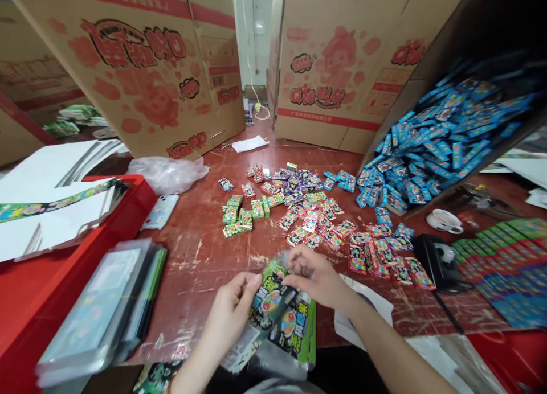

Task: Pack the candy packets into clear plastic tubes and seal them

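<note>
My left hand (228, 317) and my right hand (314, 277) are both closed on a green printed pouch (280, 320) with a clear plastic edge, held over the near side of the red table (200, 257). The left fingers pinch its upper left corner. At its top edge the right fingers are pinched together. Beyond the hands, small candy packets lie scattered: green ones (243, 212), red and purple ones (311, 212), and more red ones (384, 257).
A tipped carton spills blue packets (431, 149) at the right. Large cardboard boxes (141, 69) stand behind. A red crate (64, 280) with white cards, a stack of clear sleeves (106, 308), a phone (160, 212), a crumpled plastic bag (168, 172) and a black tape dispenser (440, 260) surround the work area.
</note>
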Motion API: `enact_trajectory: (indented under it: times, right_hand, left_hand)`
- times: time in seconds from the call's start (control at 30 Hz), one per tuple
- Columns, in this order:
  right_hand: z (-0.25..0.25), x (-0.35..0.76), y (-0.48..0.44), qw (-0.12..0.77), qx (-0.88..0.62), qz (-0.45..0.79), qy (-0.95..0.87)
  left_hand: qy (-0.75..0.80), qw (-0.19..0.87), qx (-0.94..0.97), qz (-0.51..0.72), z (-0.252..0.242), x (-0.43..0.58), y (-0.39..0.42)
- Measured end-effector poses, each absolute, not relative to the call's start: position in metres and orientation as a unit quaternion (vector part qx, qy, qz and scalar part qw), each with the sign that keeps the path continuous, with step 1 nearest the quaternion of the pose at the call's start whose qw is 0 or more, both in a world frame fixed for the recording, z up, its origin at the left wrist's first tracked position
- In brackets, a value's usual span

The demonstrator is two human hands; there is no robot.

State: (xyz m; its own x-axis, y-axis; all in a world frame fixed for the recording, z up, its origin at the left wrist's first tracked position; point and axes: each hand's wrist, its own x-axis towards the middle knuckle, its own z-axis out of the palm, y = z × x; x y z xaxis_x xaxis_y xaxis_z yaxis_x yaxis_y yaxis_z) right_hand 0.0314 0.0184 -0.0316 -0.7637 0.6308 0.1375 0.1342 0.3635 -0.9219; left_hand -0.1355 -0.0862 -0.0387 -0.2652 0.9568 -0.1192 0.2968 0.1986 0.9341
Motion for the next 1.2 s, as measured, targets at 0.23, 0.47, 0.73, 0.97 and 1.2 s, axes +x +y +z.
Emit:
enact_trajectory:
  times: [0.23,0.47,0.73,0.97,1.2]
  right_hand:
    - [-0.059,-0.001,0.076,0.286,-0.335,0.306,-0.844]
    - [-0.100,-0.047,0.148,0.150,-0.439,0.208,-0.861]
    - [-0.110,-0.036,0.150,0.099,-0.388,0.252,-0.881]
    - [-0.119,-0.064,0.131,0.159,-0.458,0.306,-0.819]
    - [-0.107,-0.063,0.102,0.249,-0.402,0.475,-0.742]
  left_hand:
    - [0.691,0.400,0.409,0.441,-0.049,-0.160,-0.085]
    - [0.704,0.419,0.329,0.470,-0.061,-0.187,-0.095]
    - [0.697,0.430,0.314,0.481,-0.075,-0.196,-0.099]
    - [0.708,0.405,0.321,0.481,-0.075,-0.193,-0.100]
    - [0.718,0.370,0.338,0.483,-0.072,-0.186,-0.103]
